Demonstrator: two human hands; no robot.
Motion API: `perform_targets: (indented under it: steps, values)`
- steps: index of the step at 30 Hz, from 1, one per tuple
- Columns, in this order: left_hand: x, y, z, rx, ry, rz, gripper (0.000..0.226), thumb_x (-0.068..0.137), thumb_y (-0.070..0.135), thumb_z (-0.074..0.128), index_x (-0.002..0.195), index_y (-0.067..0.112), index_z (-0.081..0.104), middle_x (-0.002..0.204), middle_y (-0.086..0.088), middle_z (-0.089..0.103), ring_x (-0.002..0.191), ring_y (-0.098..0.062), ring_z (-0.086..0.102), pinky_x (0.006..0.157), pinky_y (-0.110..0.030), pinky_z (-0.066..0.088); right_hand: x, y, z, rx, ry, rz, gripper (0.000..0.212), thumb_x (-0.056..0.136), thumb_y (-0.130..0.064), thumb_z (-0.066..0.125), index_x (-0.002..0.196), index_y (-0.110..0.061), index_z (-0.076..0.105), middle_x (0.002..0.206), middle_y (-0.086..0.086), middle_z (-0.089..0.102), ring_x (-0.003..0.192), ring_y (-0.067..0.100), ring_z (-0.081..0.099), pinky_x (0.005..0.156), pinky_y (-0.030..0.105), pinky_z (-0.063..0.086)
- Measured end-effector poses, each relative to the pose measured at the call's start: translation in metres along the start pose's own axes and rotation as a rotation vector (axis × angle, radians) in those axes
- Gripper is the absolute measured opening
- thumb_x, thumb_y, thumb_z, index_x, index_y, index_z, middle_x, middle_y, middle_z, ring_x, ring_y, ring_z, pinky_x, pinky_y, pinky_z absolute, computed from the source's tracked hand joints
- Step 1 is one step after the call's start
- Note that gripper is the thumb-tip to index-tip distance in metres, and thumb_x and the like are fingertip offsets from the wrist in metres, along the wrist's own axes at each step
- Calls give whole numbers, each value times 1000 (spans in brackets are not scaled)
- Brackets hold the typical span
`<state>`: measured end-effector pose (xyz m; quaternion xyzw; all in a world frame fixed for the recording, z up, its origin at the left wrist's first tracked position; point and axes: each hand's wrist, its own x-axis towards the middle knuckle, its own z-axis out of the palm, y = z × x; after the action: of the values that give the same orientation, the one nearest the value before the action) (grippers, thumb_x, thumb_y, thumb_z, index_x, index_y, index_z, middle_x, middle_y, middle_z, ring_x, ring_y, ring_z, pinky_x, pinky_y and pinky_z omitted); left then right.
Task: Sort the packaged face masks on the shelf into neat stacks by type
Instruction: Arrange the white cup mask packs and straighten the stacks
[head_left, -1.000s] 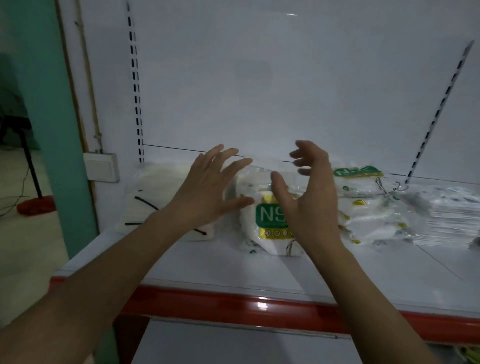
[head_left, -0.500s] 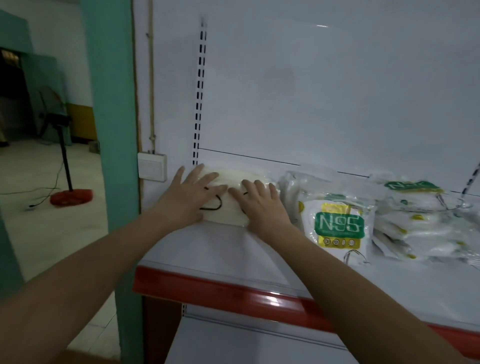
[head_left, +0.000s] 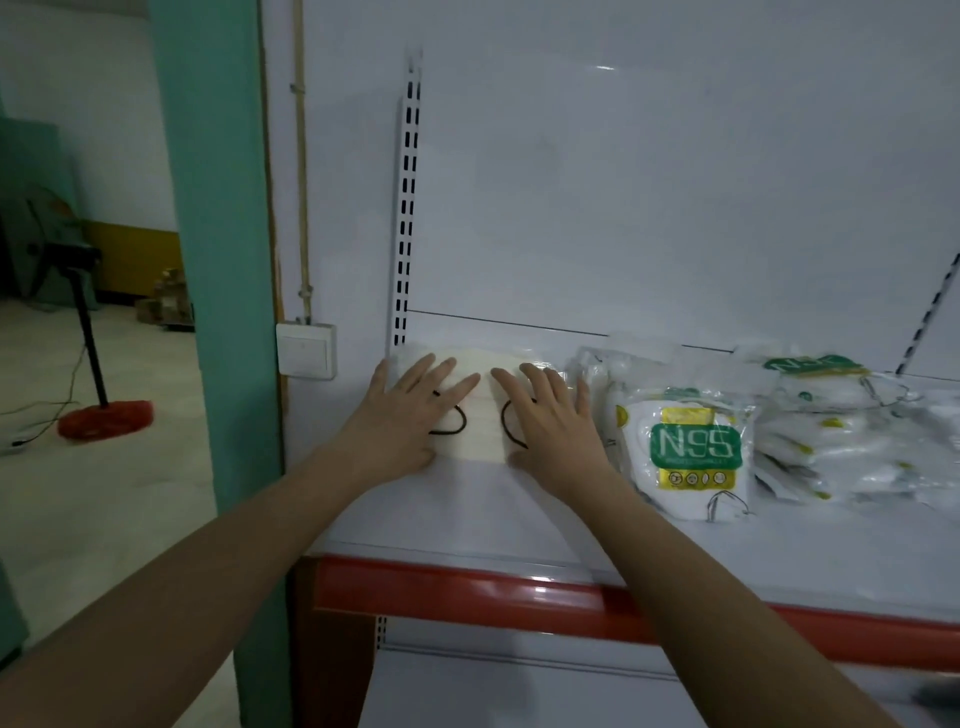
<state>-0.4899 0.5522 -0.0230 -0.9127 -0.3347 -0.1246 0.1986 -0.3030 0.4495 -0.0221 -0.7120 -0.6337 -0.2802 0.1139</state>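
Note:
A stack of cream masks with black ear loops (head_left: 483, 421) lies at the left end of the white shelf (head_left: 519, 514). My left hand (head_left: 410, 415) lies flat on its left side and my right hand (head_left: 550, 421) flat on its right side, fingers straight and pointing to the back panel. To the right stands a pile of white N95 packs with a green label (head_left: 691, 447). Further right lies another heap of green-labelled white packs (head_left: 831, 415).
The shelf has a red front edge (head_left: 519, 592) and a white back panel with slotted uprights (head_left: 408, 208). A green pillar (head_left: 218, 260) and a wall switch (head_left: 305, 349) stand to the left. A fan stand with a red base (head_left: 104, 415) is on the floor beyond.
Both hands left the N95 pile and moved left onto the cream mask stack, where they now press flat. My view also swung left.

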Motion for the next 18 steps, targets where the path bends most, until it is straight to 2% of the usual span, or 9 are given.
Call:
perform_targets:
  steps: [2, 3, 8, 12, 15, 17, 18]
  values:
    - [-1, 1, -4, -4, 6, 18, 100, 92, 42, 58, 153, 35, -21, 165, 2, -17, 152, -19, -15, 121, -58, 2, 0, 3, -6, 46, -23, -12, 98, 81, -32, 77, 157, -29, 14, 159, 6, 20, 149, 30, 14, 119, 57, 4]
    - [-2, 1, -6, -12, -2, 23, 98, 93, 46, 56, 153, 34, -21, 165, 2, -19, 152, -19, -16, 121, -58, 1, -1, 2, -9, 45, -24, -27, 96, 83, -34, 75, 157, -28, 14, 160, 5, 19, 150, 30, 12, 120, 56, 2]
    - [2, 4, -11, -56, -42, 10, 93, 94, 63, 46, 155, 32, -16, 165, 4, -20, 151, -17, -19, 121, -57, -4, -9, -5, -12, 73, 20, -60, 78, 89, -39, 69, 154, -21, 30, 158, 9, 31, 148, 33, 22, 120, 55, 7]
    - [2, 4, -13, -56, -62, -1, 92, 93, 66, 43, 156, 32, -16, 164, 5, -21, 151, -17, -21, 120, -57, -7, -8, -2, -19, 163, 35, -48, 66, 98, -39, 55, 154, -20, 27, 161, 5, 24, 151, 28, 14, 122, 48, 6]
    - [2, 5, -19, -36, 11, 11, 91, 93, 69, 39, 155, 31, -16, 164, 5, -21, 150, -18, -24, 120, -56, -9, -8, 1, -29, 364, 177, -22, 53, 98, -28, 57, 146, -13, 41, 153, 8, 38, 143, 26, 29, 116, 41, 27]
    - [6, 10, -26, -47, 108, 36, 90, 92, 70, 37, 157, 30, -11, 165, 4, -17, 150, -18, -22, 120, -57, -9, -4, 5, -38, 429, 319, 10, 40, 96, -21, 59, 133, -10, 54, 138, 9, 51, 127, 27, 44, 97, 39, 45]
    - [9, 14, -31, -60, 167, 54, 89, 91, 71, 36, 158, 29, -5, 166, 3, -11, 151, -19, -19, 120, -57, -8, -2, 8, -43, 443, 380, 28, 33, 95, -19, 59, 127, -9, 58, 129, 8, 55, 119, 27, 49, 87, 38, 48]
